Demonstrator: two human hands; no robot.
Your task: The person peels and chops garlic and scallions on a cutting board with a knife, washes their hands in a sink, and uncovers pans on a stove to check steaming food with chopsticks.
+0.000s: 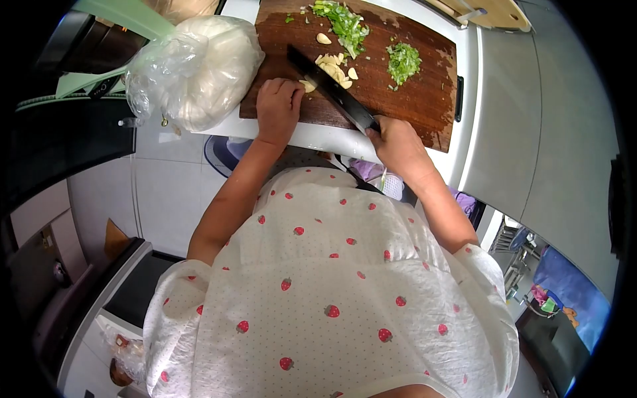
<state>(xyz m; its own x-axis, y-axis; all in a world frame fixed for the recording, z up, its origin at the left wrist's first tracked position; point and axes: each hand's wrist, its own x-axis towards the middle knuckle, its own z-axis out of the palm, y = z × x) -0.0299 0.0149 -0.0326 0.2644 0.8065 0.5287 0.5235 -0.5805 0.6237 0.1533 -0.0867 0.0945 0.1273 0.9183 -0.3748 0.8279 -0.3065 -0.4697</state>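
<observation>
My right hand [401, 151] is closed round the handle of a dark-bladed kitchen knife [340, 95], whose blade slants up and left across the cutting board. My left hand [279, 109] rests at the board's near edge, fingers curled down against a piece of garlic [307, 86] just left of the blade. Sliced garlic [330, 66] lies in a small heap under and beyond the blade. A whole peeled clove [323, 38] sits above the heap. Chopped green onion forms two piles, a longer one [345, 26] at the top and a smaller one [403, 63] to the right.
The brown wooden cutting board [424, 99] lies on a white surface [312, 137]. Left of it stands a clear plastic bag [206, 73] with something white inside. A grey cabinet front [504, 119] lies to the right. Purple items [363, 169] show below the board.
</observation>
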